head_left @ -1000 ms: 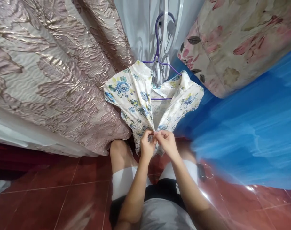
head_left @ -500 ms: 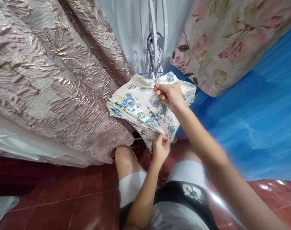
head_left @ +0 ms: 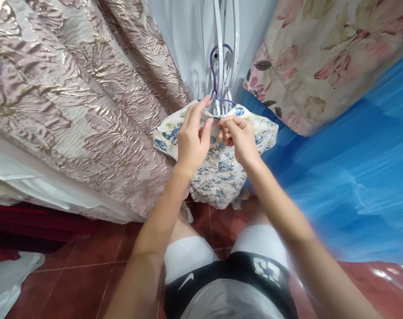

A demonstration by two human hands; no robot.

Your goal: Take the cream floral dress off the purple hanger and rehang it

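Note:
A white garment with blue and yellow flowers [head_left: 218, 170] hangs in front of me on a purple hanger [head_left: 213, 71]. My right hand [head_left: 243, 136] pinches the middle of its neckline, where a small dark fastener shows at the fingertips. On the other side of the neckline, my left hand [head_left: 193, 137] is raised with thumb and fingers apart. It covers part of the left shoulder of the garment and appears to hold nothing; whether its fingertips touch the cloth is unclear.
White metal bars [head_left: 219, 40] stand behind the hanger. To the left hangs pink fabric with a raised, shiny pattern [head_left: 88, 88]; to the right are floral fabric [head_left: 324, 57] and blue fabric [head_left: 354, 173]. Red tiles [head_left: 85, 283] cover the floor, with white cloth [head_left: 15, 279] at lower left.
My left hand has let go of the garment's lower middle and moved up beside the neckline, opening. The garment now hangs straighter, while my right hand still pinches the neckline.

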